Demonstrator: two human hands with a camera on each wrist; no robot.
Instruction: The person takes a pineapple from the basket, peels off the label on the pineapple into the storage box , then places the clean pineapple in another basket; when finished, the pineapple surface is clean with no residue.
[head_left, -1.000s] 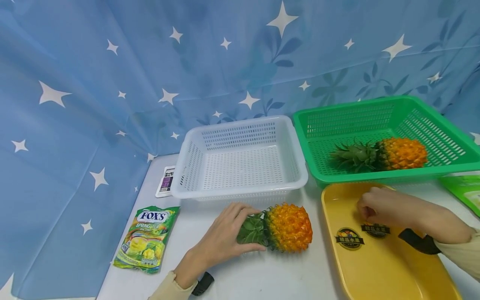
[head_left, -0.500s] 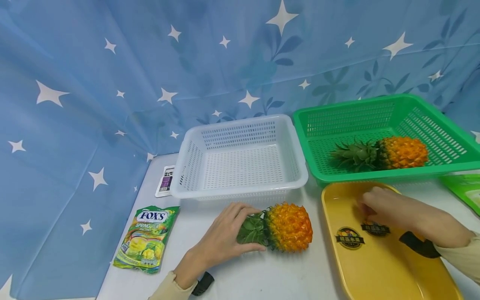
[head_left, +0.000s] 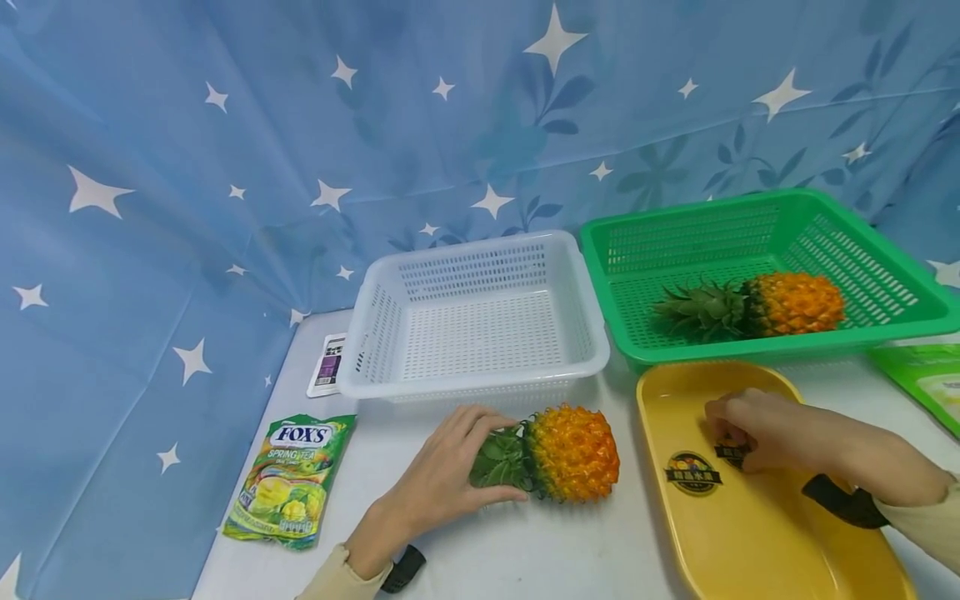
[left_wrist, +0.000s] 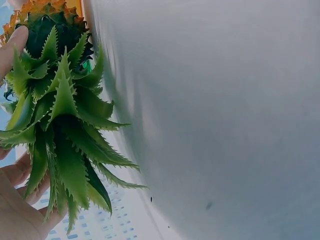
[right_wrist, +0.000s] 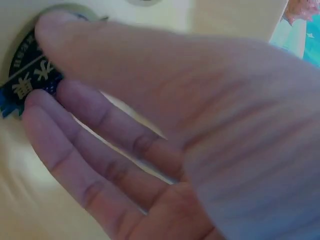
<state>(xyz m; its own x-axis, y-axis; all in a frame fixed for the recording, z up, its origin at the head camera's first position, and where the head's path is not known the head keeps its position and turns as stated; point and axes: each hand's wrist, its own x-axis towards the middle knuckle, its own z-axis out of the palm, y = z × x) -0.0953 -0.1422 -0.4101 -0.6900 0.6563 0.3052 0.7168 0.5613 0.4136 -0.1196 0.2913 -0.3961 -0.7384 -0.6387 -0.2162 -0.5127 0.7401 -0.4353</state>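
Note:
My left hand (head_left: 457, 467) holds a small orange-and-green pineapple (head_left: 573, 454) by its leafy crown, fingers on the far side and thumb on the near side. The pineapple lies on its side in front of the white basket. Up close in the left wrist view, its spiky green leaves (left_wrist: 65, 150) spread between thumb and fingers. My right hand (head_left: 772, 429) is inside a yellow tray (head_left: 787, 533), over a round dark label (head_left: 729, 451). In the right wrist view the thumb overlaps that label (right_wrist: 30, 87), and the bent fingers stand apart from the thumb with nothing between them.
A white basket (head_left: 480, 387) stands at the back. Beside it, a green basket (head_left: 750, 354) holds another pineapple (head_left: 798, 304). At left are a Fox's candy bag (head_left: 288, 479) and a white packet (head_left: 327, 367); a green packet (head_left: 911, 367) lies at far right. A second label (head_left: 693, 473) is in the tray.
My right hand has shifted slightly within the tray, and its thumb and fingers have spread. The left hand keeps its hold on the pineapple. The head view has turned slightly.

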